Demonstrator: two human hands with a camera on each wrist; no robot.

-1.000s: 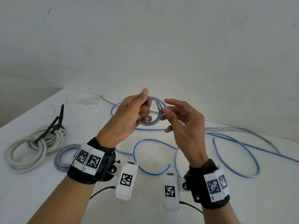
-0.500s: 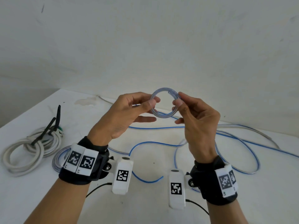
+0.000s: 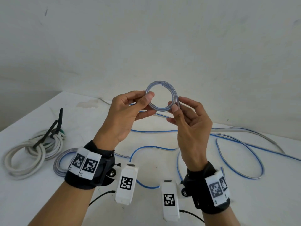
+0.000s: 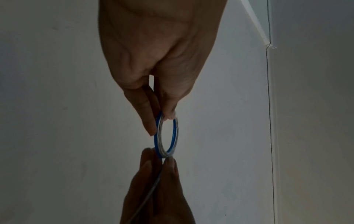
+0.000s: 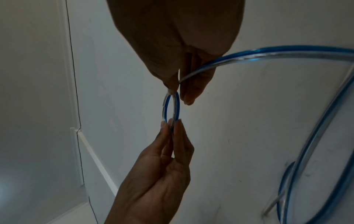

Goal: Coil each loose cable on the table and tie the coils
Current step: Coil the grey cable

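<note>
L hand (image 3: pixel 128 115) and R hand (image 3: pixel 189 121) are both raised above the white desk (image 3: pixel 244 201), each pinching one side of a small round loop of clear, blue-striped flat cable (image 3: pixel 162 97). L thumb and forefinger are clamped on the loop's left edge, R thumb and forefinger on its right edge; other fingers loosely curled behind. The loop stands upright, facing the head cam, about 2 turns thick, w/ a cut end visible at the top.

In the left wrist view the loop (image 4: pixel 166 136) shows edge-on between the L fingertips (image 4: pixel 151 124) above and the R ones below. In the right wrist view the loop (image 5: pixel 171 108) sits the same way, and the cable's tail runs out of the R pinch and curves off to the right.

The rest of that blue-striped cable lies loose on the desk in wide bends beneath and to the right of the hands (image 3: pixel 228 144).

At desk left: a thick off-white cable coil (image 3: pixel 29 154) bound w/ a black strap (image 3: pixel 48 132), and just beside it a smaller blue-and-clear coil (image 3: pixel 61 162), partly hidden by the L wristband.
</note>
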